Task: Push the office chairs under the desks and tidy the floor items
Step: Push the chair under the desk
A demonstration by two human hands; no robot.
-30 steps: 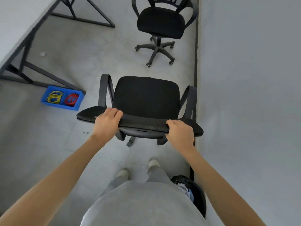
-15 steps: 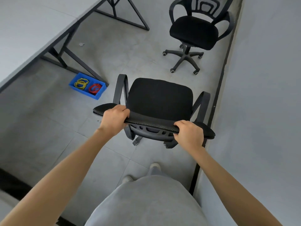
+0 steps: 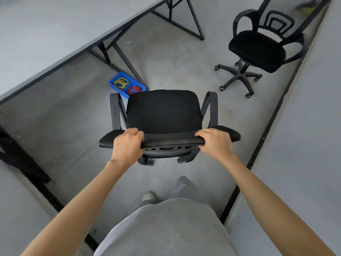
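Note:
A black office chair (image 3: 163, 111) stands on the grey floor right in front of me, its seat facing away. My left hand (image 3: 128, 145) grips the top edge of its backrest on the left, fingers curled over the rim. My right hand (image 3: 215, 143) grips the same edge on the right. A second black office chair (image 3: 258, 48) stands apart at the upper right, near the wall. A blue bin (image 3: 113, 83) with yellow and red coils lies on the floor by a desk leg, partly hidden behind the near chair. The grey desk (image 3: 55, 30) spans the upper left.
A grey wall (image 3: 304, 145) with a dark baseboard runs along the right side. Black desk frame legs (image 3: 121, 56) angle down to the floor at left and top. A small white scrap (image 3: 129, 42) lies under the desk. My feet and grey clothing fill the bottom.
The chair has turned with me toward the desk on the left. The blue bin now sits just behind the chair's left armrest, and the second chair appears farther right.

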